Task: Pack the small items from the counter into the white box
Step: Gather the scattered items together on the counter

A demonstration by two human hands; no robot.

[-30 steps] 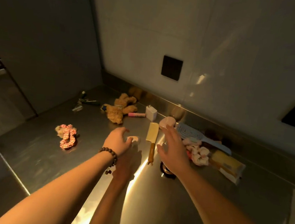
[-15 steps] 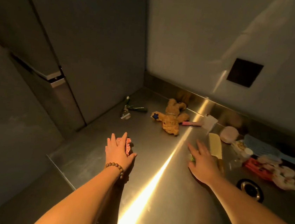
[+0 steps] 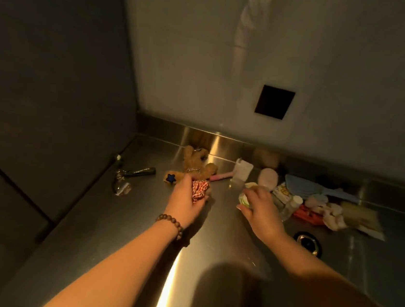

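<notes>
My left hand [image 3: 186, 199], with a bead bracelet on the wrist, is closed around a red-and-white checked scrunchie [image 3: 199, 190], held just above the steel counter [image 3: 138, 221] in front of a brown plush bear [image 3: 195, 165]. My right hand [image 3: 260, 210] grips a small pale green round item [image 3: 244, 198], partly hidden by the fingers. No white box large enough to pack into is visible; only a small white cube [image 3: 243, 170] stands by the back wall.
Keys with a dark fob [image 3: 130, 175] lie at the left. A pink tube [image 3: 221, 177], round pink pad [image 3: 268, 178], blue hairbrush [image 3: 303, 186], small bottle [image 3: 291, 206], red item [image 3: 308, 214], fluffy scrunchie [image 3: 333, 216] and yellow packet [image 3: 363, 217] crowd the right. A round drain [image 3: 308, 242] is nearby.
My left hand picked up the checked scrunchie from the left of the counter and carried it toward the bear. My right hand closed on the pale green item. The view swung left.
</notes>
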